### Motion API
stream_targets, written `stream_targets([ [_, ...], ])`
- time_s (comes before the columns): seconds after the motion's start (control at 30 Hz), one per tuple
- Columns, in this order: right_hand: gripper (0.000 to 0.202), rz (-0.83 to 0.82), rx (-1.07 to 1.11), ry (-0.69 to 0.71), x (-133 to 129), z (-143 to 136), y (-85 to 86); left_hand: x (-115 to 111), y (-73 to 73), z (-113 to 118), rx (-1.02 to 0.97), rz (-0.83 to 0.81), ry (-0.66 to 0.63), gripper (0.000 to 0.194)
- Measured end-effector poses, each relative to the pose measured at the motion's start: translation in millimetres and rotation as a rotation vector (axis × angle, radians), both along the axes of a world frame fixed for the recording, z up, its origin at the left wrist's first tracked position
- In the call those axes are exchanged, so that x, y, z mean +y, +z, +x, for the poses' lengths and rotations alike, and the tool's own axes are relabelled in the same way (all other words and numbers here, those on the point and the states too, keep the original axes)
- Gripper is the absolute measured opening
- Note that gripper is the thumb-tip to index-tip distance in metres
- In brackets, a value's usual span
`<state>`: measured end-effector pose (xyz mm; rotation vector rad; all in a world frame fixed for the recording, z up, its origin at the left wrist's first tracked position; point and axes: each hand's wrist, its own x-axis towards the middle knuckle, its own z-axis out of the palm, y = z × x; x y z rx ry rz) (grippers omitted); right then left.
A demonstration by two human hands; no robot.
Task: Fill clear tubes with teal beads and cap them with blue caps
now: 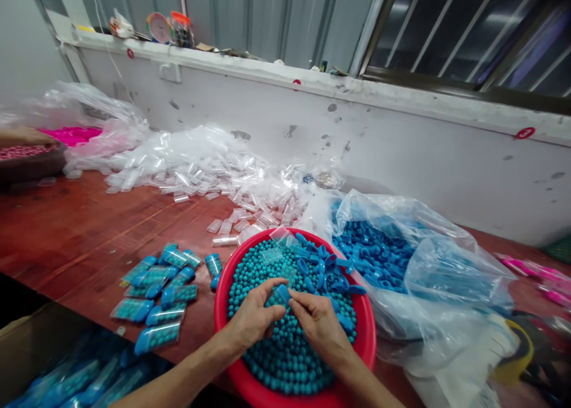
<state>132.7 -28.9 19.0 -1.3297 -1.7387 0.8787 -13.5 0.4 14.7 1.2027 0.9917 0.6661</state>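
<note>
Over a red basin (220, 307) full of teal beads (285, 366), my left hand (256, 316) has its thumb and fingers around a small clear container with a blue top (280, 295). My right hand (319, 322) pinches at the blue top from the right side. Blue caps (323, 265) lie on the beads at the basin's upper right. Two clear pieces (272, 255) rest on the beads at the back. Left of the basin, several filled containers with blue caps (158, 283) are piled on the red table (89, 235).
Behind lies a heap of clear containers (214, 164). An open plastic bag of blue caps (379, 250) stands right of the basin. At the far left, another person's hand (24, 137) is over a bowl of pink beads (31, 161). More filled containers (75, 375) sit below the table edge.
</note>
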Motion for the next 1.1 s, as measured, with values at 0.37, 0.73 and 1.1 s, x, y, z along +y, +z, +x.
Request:
stream_targets([
  [0.37, 0.034, -0.274, 0.339, -0.031, 3, 21, 5.7, 2, -9.4, -3, -0.094, 0.018, -0.108, 0.035],
  [0.73, 0.063, -0.100, -0.029, 0.010, -4, 1, 5.0, -1, -4.6, -1, -0.043, 0.158, -0.051, 0.049],
  [1.1, 0.098, -0.025, -0.431, -0.004, -9, -21, 8.8, 1, -8.4, -1, -0.137, 0.218, -0.091, 0.049],
])
